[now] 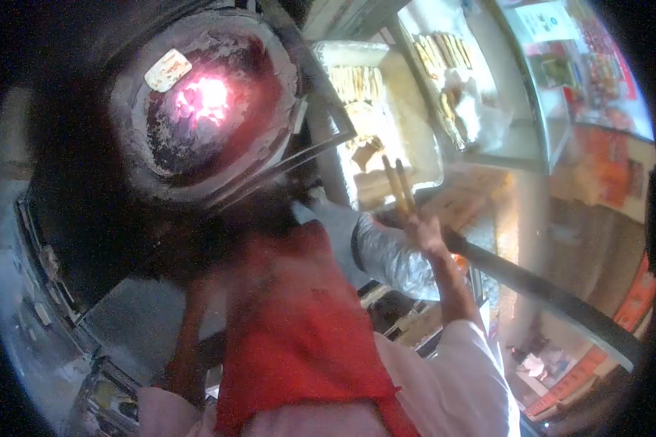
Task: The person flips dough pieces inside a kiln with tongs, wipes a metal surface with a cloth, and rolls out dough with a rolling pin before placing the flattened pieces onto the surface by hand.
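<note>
Where the right hand's reach ends, a lined tray begins

While a two-pronged tool (pixel 394 182) is gripped by the right hand (pixel 421 231), its fingers closed round the near end, the prongs are pointed away, slightly parted, over the near part of the tray (pixel 411 109). By that length, it would seem, the fingers are spared contact with the food. Near the tips a brown piece (pixel 368 153) is seen; farther off, pale strips (pixel 355 82) are set side by side, probably to save room. Below the forearm a foil-wrapped cylinder (pixel 397 258) is placed. The left hand (pixel 210 282) is lost in shadow beside the red apron (pixel 291 306), and its state cannot be made out. Beyond, glowing coals (pixel 208 98) are contained by a round oven (pixel 288 69), whose thick rim presumably holds heat in.
</note>
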Demonstrator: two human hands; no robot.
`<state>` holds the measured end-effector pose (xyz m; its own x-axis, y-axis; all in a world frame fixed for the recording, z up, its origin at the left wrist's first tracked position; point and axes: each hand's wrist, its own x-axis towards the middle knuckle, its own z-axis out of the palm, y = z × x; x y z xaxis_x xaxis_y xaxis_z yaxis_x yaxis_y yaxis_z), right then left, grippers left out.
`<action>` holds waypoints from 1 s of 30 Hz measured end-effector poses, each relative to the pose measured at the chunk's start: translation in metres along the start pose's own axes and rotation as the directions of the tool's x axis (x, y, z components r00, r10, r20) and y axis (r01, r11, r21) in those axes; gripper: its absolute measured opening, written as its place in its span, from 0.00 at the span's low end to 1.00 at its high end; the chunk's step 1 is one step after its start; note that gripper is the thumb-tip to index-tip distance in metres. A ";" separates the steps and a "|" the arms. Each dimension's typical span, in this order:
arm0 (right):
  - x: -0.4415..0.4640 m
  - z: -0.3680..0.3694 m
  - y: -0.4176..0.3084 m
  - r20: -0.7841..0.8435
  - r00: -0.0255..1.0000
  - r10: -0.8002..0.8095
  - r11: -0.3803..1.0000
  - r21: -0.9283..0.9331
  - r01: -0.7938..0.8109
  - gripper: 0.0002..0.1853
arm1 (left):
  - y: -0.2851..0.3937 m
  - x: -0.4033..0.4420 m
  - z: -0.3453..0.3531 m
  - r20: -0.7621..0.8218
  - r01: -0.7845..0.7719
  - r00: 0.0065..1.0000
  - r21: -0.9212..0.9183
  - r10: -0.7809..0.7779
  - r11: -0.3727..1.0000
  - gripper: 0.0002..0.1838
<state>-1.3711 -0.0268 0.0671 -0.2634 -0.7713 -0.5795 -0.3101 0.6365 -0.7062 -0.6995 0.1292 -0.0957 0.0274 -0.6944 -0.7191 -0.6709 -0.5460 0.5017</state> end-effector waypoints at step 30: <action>0.543 0.394 -0.379 0.980 0.157 -0.120 -0.565 0.063 -0.823 0.09 | -0.244 0.003 0.250 -0.145 -0.003 0.978 -0.723 0.147 -0.691 0.15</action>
<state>-1.0367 -0.6893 -0.1400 0.8913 -0.2037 -0.4050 0.4491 0.2749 0.8502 -0.7214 0.3773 -0.3405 0.0355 -0.8280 -0.5596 0.9992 0.0408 0.0030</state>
